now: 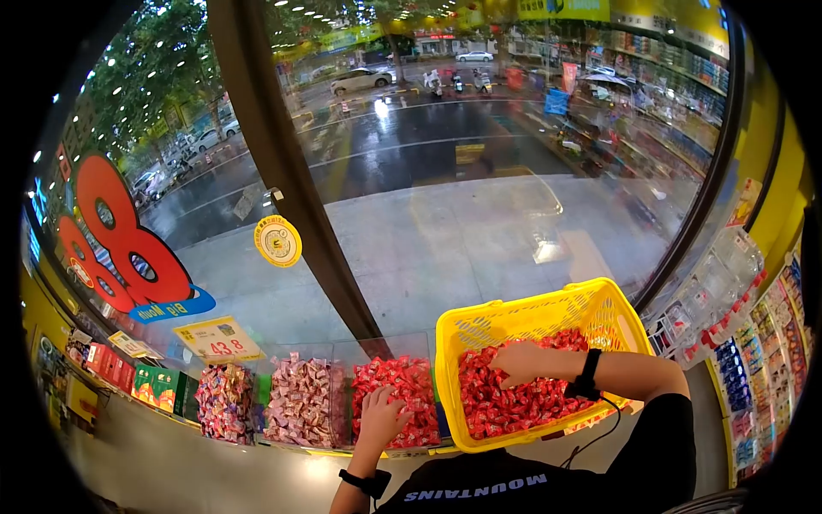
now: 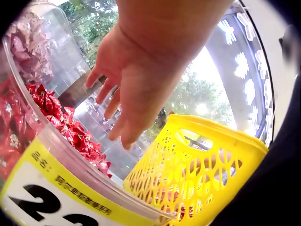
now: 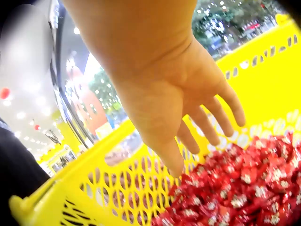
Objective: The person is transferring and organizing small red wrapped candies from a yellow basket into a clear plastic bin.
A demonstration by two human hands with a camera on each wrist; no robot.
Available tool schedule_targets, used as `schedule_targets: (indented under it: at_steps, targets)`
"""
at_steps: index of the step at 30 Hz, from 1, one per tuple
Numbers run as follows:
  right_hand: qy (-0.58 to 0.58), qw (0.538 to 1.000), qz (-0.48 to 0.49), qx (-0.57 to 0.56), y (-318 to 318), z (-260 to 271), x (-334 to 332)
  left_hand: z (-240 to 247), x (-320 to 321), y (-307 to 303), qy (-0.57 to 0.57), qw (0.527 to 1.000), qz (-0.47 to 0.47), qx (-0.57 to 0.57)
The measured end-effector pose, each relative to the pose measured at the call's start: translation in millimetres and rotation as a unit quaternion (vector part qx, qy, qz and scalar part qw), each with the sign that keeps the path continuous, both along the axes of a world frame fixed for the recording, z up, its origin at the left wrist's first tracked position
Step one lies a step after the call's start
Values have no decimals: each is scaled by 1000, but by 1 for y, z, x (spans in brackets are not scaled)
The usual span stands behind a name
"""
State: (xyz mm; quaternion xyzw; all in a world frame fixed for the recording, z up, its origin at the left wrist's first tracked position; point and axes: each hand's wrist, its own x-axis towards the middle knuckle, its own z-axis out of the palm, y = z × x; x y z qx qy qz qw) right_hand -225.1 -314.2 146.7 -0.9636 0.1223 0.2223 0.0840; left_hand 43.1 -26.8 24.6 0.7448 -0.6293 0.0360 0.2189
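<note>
Red-wrapped candies fill the lower part of a yellow basket. Over them hangs my right hand, its fingers spread and slightly bent in the right wrist view, with nothing held. To the left of the basket, a clear bin holds more red candies. My left hand is above that bin; in the left wrist view the hand has loosely extended fingers and holds nothing. The bin's front carries a yellow and white price label.
Clear bins of pink candies and mixed-colour candies stand further left, then green boxes. A large window with a dark post rises behind. Shelves of packaged goods line the right side.
</note>
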Motion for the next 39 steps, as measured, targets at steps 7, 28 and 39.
schedule_targets:
  at_steps: [7, 28, 39]
  targets:
    - [76, 990, 76, -88, -1, -100, -4, 77, -33, -30, 74, 987, -14, -139]
    - [-412, 852, 209, 245, 54, 72, 15, 149, -79, -56, 215, 947, -200, -130]
    - [-518, 832, 176, 90, 66, 50, 10, 123, -78, -68, 154, 942, -274, -114]
